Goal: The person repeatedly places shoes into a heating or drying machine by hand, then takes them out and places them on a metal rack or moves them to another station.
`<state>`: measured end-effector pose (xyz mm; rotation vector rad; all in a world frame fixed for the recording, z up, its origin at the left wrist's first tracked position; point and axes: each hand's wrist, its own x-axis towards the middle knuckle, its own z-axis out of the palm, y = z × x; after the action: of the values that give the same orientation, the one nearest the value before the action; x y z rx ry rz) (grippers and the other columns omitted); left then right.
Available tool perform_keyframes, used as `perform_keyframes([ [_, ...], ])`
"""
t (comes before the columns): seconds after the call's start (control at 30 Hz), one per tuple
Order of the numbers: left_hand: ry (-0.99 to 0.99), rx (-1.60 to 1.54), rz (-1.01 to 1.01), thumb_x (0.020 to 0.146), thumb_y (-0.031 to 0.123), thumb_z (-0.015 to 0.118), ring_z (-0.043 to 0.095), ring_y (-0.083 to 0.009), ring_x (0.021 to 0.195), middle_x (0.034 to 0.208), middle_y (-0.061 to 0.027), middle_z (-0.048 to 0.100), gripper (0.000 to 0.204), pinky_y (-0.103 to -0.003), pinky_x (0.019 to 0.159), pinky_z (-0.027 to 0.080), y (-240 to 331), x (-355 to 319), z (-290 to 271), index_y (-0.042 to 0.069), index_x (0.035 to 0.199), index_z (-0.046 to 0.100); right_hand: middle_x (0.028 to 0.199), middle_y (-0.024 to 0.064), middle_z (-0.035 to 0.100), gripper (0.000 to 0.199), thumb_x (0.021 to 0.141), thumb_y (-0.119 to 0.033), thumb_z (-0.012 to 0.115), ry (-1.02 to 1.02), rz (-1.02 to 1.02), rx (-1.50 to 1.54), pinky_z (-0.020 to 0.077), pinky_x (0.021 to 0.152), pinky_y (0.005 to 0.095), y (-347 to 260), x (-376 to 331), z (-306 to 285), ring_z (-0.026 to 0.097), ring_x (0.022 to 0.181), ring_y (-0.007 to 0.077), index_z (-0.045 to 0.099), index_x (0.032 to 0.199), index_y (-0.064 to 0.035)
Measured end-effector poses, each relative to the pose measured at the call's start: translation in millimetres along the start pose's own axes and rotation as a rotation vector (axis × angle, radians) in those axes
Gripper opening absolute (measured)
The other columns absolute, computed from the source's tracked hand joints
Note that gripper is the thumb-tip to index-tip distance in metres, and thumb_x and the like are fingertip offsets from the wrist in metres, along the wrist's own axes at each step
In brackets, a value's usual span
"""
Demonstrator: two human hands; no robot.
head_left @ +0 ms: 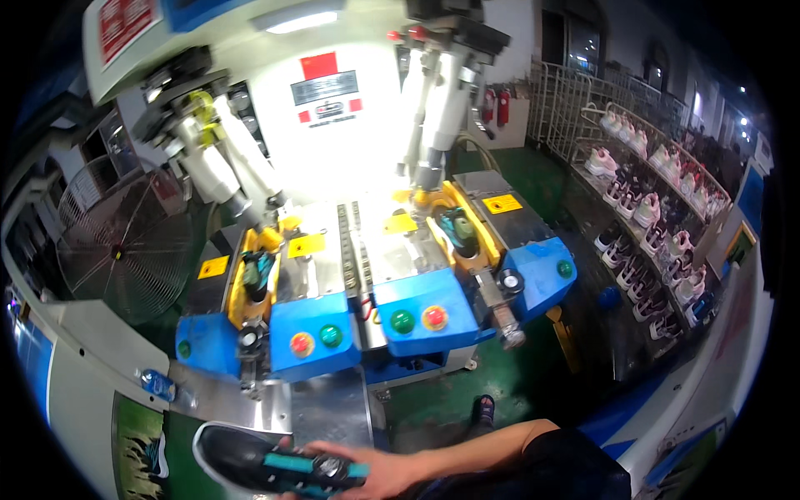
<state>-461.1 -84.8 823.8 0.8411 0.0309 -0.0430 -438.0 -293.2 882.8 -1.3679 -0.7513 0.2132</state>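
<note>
My right hand (372, 472) reaches in from the lower right and is shut on a black shoe with teal trim (250, 462), held low in front of a metal shelf (329, 412). My left hand is not in sight. Ahead stands a blue and yellow two-station shoe press (417, 304). A dark shoe with teal trim sits in its left station (257, 275), and a similar one sits in its right station (458, 233). Grey press arms (437, 108) hang above the stations.
Red and green round buttons (315, 340) face me on the blue front panels. A large wire-guard fan (125, 246) stands at the left. Racks of light-coloured shoes (658, 217) line the right. Red fire extinguishers (496, 104) stand at the back. My sandalled foot (483, 408) rests on the green floor.
</note>
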Motion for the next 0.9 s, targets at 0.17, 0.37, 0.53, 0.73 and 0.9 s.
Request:
perform_keyframes([
  [0.17, -0.268, 0.224, -0.113, 0.089, 0.014, 0.053, 0.032, -0.0305, 0.129, 0.139, -0.0204, 0.030, 0.063, -0.040, 0.106, 0.028, -127.6, 52.2, 129.8, 0.001, 0.139, 0.017, 0.116, 0.0085, 0.051, 0.059, 0.082, -0.018, 0.066, 0.193, 0.293, -0.211, 0.0393, 0.092, 0.0300, -27.9, -75.9, -170.5, 0.047, 0.108, 0.0152, 0.037, 0.130, -0.0008],
  [0.37, -0.248, 0.430, -0.229, 0.085, 0.017, 0.062, 0.032, -0.0293, 0.131, 0.140, -0.0217, 0.031, 0.071, -0.040, 0.104, 0.032, -190.0, 173.8, 300.8, -0.001, 0.138, 0.017, 0.097, 0.0071, 0.057, 0.042, 0.086, -0.015, 0.057, 1.155, 0.264, 0.409, 0.0483, 0.076, 0.0296, -50.8, -196.5, -300.6, 0.057, 0.084, 0.0159, 0.044, 0.123, -0.0027],
  [0.53, -0.144, 1.274, -0.300, 0.071, 0.037, 0.072, 0.057, -0.0355, 0.100, 0.113, -0.0254, 0.053, 0.100, -0.042, 0.089, 0.045, -262.6, 372.3, 383.0, -0.008, 0.137, 0.012, 0.101, 0.0085, 0.057, 0.044, 0.086, -0.019, 0.058, 1.229, 0.462, 0.264, 0.0471, 0.078, 0.0319, -51.2, -281.2, -317.4, 0.056, 0.088, 0.0189, 0.043, 0.125, -0.0034],
  [0.73, -0.154, 1.202, -0.270, 0.062, 0.013, 0.070, 0.053, -0.0345, 0.105, 0.112, -0.0253, 0.050, 0.076, -0.040, 0.092, 0.043, -344.7, 444.9, 371.9, -0.007, 0.123, 0.028, 0.105, 0.0101, 0.056, 0.048, 0.086, -0.025, 0.058, 1.271, 0.553, 0.204, 0.0457, 0.080, 0.0346, -53.6, -305.3, -325.5, 0.055, 0.092, 0.0226, 0.042, 0.126, -0.0042],
  [0.9, -0.290, 1.117, -0.375, 0.070, 0.012, 0.068, 0.059, -0.0274, 0.095, 0.105, -0.0176, 0.058, 0.055, -0.036, 0.081, 0.049, -255.4, 465.5, 407.3, -0.003, 0.118, 0.045, 0.109, 0.0115, 0.055, 0.051, 0.086, -0.030, 0.058, 1.190, 0.528, 0.141, 0.0445, 0.082, 0.0369, -54.5, -302.1, -312.1, 0.055, 0.096, 0.0256, 0.042, 0.128, -0.0048],
])
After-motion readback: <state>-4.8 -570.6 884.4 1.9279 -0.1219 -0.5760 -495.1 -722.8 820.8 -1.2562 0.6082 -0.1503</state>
